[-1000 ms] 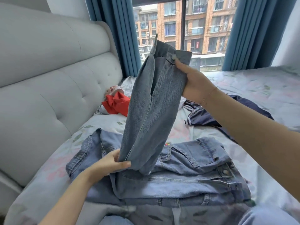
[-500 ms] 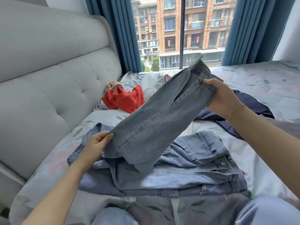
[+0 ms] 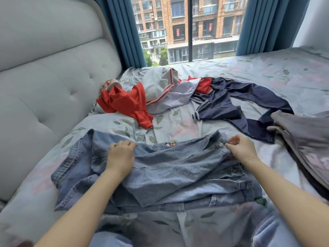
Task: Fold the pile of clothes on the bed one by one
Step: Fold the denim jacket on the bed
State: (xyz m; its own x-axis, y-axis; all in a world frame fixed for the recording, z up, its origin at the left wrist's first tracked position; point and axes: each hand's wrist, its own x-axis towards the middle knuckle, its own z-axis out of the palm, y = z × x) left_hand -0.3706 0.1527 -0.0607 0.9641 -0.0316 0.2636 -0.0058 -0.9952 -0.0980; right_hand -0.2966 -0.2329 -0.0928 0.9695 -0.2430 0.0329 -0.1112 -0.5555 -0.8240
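A blue denim jacket (image 3: 160,177) lies spread across the floral bed sheet (image 3: 267,72) right in front of me, its sleeve laid flat across the body. My left hand (image 3: 121,155) holds the sleeve's left end with curled fingers. My right hand (image 3: 240,148) pinches the cuff by its metal button at the jacket's right side. Behind the jacket lie a red garment (image 3: 128,102), a white garment with red stripes (image 3: 165,90) and a navy jacket (image 3: 236,104), all unfolded.
A grey padded headboard (image 3: 49,72) runs along the left. A grey garment (image 3: 306,139) lies at the right edge. Blue curtains (image 3: 122,29) frame a window at the far side of the bed. My knees in light jeans show at the bottom.
Both hands have lowered the raised denim sleeve from upright to flat across the jacket body. The view has tilted down, showing more of the clothes behind.
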